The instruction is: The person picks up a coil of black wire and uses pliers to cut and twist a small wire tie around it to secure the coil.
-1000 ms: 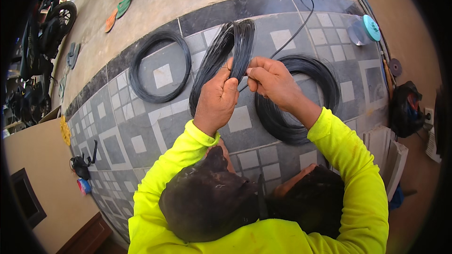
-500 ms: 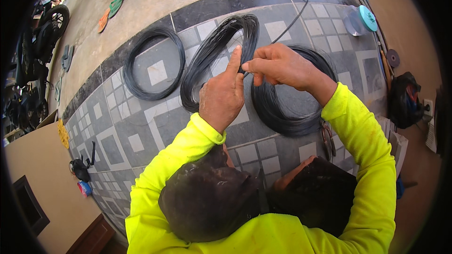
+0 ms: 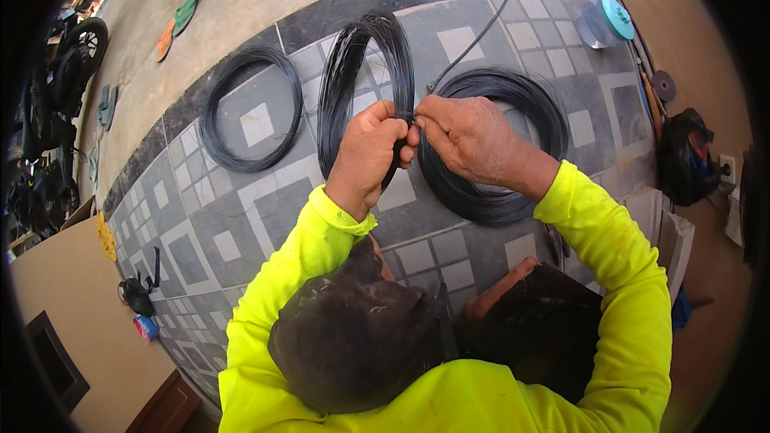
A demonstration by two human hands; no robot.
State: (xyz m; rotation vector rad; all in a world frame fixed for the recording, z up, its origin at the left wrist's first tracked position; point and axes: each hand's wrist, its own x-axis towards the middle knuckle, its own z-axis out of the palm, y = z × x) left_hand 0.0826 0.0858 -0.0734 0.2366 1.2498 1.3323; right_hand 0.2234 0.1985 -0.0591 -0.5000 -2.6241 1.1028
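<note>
My left hand is closed around the right side of an upright, narrow bundle of dark wire, a wire coil held just above the tiles. Against that same side, my right hand is closed in a pinch on a short bit of thin wire by the coil; its fingertips hide most of it. A second, thicker wire coil lies flat on the floor beneath my right hand. To the left lies a third, slimmer wire coil.
A dark cable runs off to the far edge. A clear jar with a turquoise lid stands far right, near a black bag. Gloves lie on the concrete, and a motorcycle stands far left.
My left hand has gone from a pointing finger to a grip around the coil. The held coil has turned more upright, and my right hand has moved down beside it, still pinching.
</note>
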